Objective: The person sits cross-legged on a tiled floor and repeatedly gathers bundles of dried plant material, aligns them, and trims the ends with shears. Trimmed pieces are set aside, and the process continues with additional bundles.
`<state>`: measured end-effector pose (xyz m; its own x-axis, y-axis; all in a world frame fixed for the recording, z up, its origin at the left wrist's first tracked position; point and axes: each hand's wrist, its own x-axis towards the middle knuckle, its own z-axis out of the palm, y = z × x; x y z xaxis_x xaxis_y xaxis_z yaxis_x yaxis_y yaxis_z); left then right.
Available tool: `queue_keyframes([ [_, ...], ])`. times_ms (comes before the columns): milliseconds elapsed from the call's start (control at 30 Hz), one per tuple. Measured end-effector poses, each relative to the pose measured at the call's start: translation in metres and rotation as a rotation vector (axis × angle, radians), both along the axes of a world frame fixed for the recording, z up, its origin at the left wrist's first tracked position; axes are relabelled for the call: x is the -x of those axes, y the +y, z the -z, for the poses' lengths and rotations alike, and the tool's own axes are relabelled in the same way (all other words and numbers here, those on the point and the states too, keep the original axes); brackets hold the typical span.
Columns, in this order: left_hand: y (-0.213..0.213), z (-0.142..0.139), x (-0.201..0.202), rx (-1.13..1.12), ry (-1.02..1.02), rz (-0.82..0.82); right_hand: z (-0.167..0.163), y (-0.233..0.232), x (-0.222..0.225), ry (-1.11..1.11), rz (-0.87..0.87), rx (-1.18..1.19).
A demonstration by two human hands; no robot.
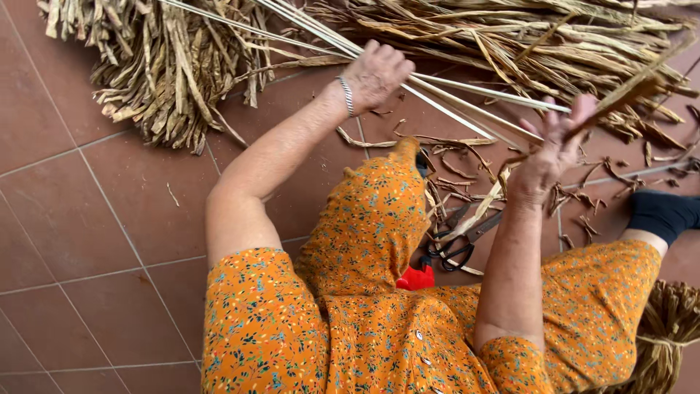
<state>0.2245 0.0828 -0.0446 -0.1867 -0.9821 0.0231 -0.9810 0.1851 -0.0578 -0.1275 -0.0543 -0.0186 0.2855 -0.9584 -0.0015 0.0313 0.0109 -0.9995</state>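
Note:
My left hand, with a silver bracelet at the wrist, is closed around a bunch of long pale strips that run from the upper left across the floor to the right. My right hand is raised and pinches a brown dried leaf strip that stretches up to the right; some of its fingers stick out. The far ends of the pale strips pass just behind this hand. I wear an orange flowered dress over a bent knee between my arms.
Heaps of dried leaves lie at the top left and top right. Black-handled scissors and a red object lie by my knee among scraps. A dark-socked foot and a tied bundle are at the right, on red-brown tiles.

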Motion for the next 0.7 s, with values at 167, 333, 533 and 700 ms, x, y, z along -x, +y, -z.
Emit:
queue_keyframes([
  [167, -0.011, 0.009, 0.029, 0.03, 0.18, 0.065, 0.005, -0.019, 0.024, -0.074, 0.089, -0.019],
  [333, -0.01, 0.008, 0.038, 0.097, 0.183, 0.069, -0.009, -0.011, 0.018, 0.044, 0.034, -0.005],
  [533, 0.005, -0.011, 0.032, -0.078, 0.303, 0.062, -0.002, 0.045, -0.006, 0.177, -0.106, -0.074],
  [700, 0.023, -0.053, 0.03, -0.244, 0.26, 0.015, 0.002, 0.063, -0.018, 0.252, -0.128, -0.109],
])
